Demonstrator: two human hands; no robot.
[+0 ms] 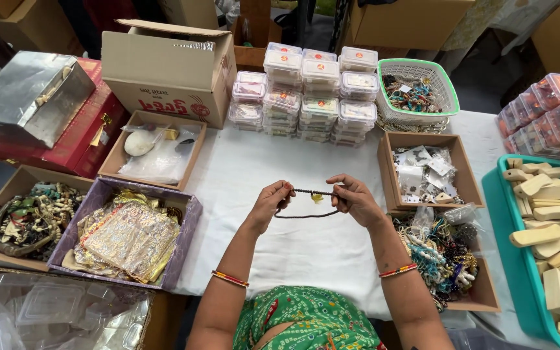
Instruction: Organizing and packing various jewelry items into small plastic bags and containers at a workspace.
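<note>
Far left of your grip, an open cardboard box (24,217) holds tangled bead jewellery; just left of it, a purple fabric-lined tray (189,220) carries gold foil pouches. Between your hands, above the white tablecloth (306,246), hangs a thin string of small dark beads (312,192), pulled into a narrow loop with a small gold piece at its middle. Your left hand (272,202) pinches one end, your right hand (356,198) the other. Right of the grip, a shallow cardboard tray (387,165) contains white tags, and a teal plastic bin (497,201) holds pale wooden pieces.
</note>
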